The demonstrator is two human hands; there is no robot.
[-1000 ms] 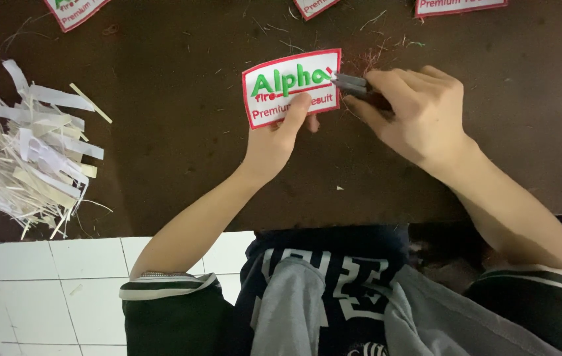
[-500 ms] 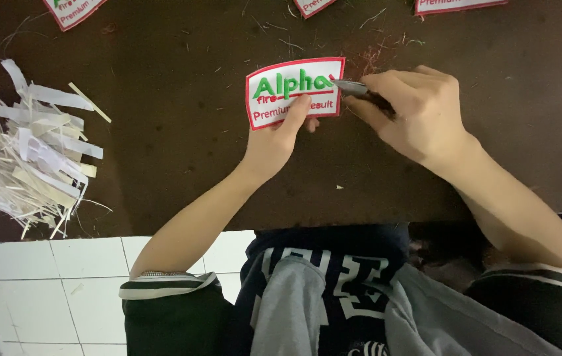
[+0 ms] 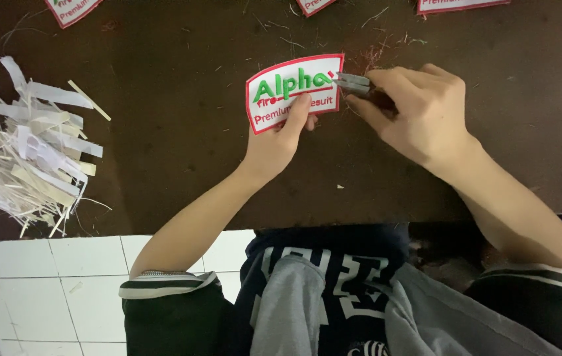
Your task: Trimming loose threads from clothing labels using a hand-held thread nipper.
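Note:
A white embroidered patch (image 3: 274,89) with a red border and green and red lettering lies on the dark table. My left hand (image 3: 279,135) holds it by its lower edge, thumb pressed on its face. My right hand (image 3: 419,112) grips a small grey metal thread snipper (image 3: 353,82), whose tips touch the patch's upper right edge.
A heap of white paper strips (image 3: 33,148) lies at the left. Parts of other similar patches (image 3: 70,9) show along the top edge. Loose thread bits (image 3: 376,56) are scattered on the dark table (image 3: 162,132). White floor tiles (image 3: 43,290) lie below the table's near edge.
The patch has shifted slightly right and turned a little under my left hand. My right hand stays at the patch's right edge with the snipper.

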